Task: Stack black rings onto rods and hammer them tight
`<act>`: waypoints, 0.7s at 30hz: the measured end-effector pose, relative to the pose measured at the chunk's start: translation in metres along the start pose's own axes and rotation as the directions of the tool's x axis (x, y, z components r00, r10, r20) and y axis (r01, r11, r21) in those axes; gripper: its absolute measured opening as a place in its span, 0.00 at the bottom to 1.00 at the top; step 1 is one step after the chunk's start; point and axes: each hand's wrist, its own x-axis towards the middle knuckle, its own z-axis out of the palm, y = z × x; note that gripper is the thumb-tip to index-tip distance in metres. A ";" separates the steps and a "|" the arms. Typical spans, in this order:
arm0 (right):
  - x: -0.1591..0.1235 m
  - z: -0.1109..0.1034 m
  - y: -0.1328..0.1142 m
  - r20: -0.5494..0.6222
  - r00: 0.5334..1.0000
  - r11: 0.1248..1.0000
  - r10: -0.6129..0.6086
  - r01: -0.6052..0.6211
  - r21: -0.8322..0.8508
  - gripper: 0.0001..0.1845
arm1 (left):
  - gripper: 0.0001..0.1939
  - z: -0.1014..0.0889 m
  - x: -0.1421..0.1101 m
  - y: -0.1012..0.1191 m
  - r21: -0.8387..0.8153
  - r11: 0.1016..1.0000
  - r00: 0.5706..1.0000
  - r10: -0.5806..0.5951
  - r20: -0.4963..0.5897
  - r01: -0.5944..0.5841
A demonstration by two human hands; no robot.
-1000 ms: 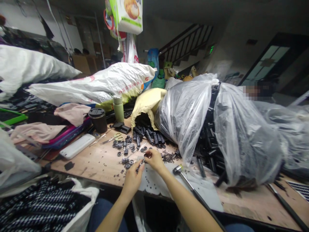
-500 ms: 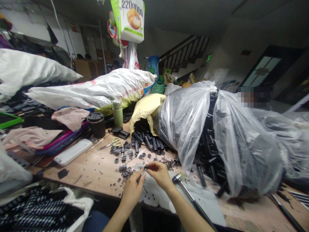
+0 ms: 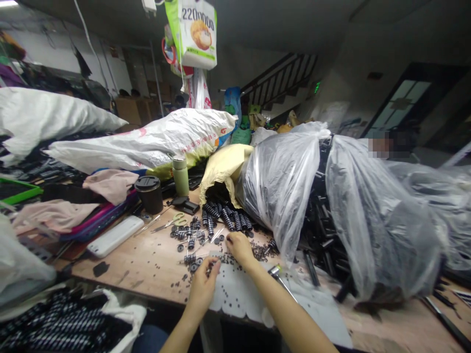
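My left hand (image 3: 203, 284) is pinched shut over the white perforated sheet (image 3: 239, 294) at the table's near edge, holding a small dark part I cannot make out. My right hand (image 3: 238, 246) reaches forward with fingers curled down onto the scatter of small black rings and beads (image 3: 195, 240) on the wooden table (image 3: 147, 257). Just beyond lie black-and-white ribbed coils (image 3: 226, 215) spilling from a yellow bag (image 3: 224, 164). A hammer (image 3: 280, 279) lies beside my right forearm.
A huge clear bag of black parts (image 3: 353, 206) fills the right side. Left of the work spot are scissors (image 3: 172, 222), a black lidded cup (image 3: 149, 193), a green flask (image 3: 180, 175), a white case (image 3: 116, 235) and white sacks (image 3: 147, 139). Another bag of coils (image 3: 73, 318) sits below.
My right hand left my left hand and moved forward to the loose parts on the table. My left hand stayed pinched. The camera view shifted slightly.
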 end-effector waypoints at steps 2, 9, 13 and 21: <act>-0.007 0.000 0.001 0.045 0.997 0.993 0.067 -0.071 0.095 0.05 | 0.20 -0.002 0.001 0.004 0.066 0.996 0.998 0.057 -0.014 -0.056; -0.050 -0.015 -0.003 0.189 0.957 0.884 0.220 -0.277 0.376 0.20 | 0.20 0.010 0.000 0.012 0.157 0.981 0.992 0.104 0.071 -0.114; -0.058 -0.023 -0.003 0.177 0.961 0.865 0.210 -0.267 0.425 0.20 | 0.19 0.018 -0.002 0.012 0.159 0.977 0.987 0.128 0.096 -0.142; -0.066 -0.040 0.000 0.101 0.992 0.965 0.077 -0.100 0.243 0.17 | 0.19 0.033 -0.004 0.010 0.127 0.972 0.979 0.189 0.075 -0.197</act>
